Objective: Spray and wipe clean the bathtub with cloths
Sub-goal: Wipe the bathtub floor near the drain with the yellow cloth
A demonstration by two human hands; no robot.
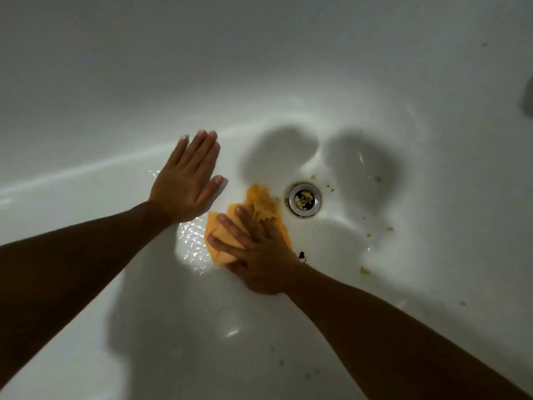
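I look down into a white bathtub [317, 82] with a wet, shiny floor. An orange cloth [222, 243] lies bunched on the floor just left of the round metal drain [304, 200]. My right hand [256, 255] presses flat on the cloth, fingers spread and straight. My left hand [187, 180] rests flat and open on the tub floor to the left of the cloth, near the foot of the far wall, holding nothing.
Yellowish crumbs sit in the drain and lie scattered on the floor to its right [364, 270]. A small dark speck [302, 254] lies beside my right wrist. A grey fitting [528, 96] shows at the right edge.
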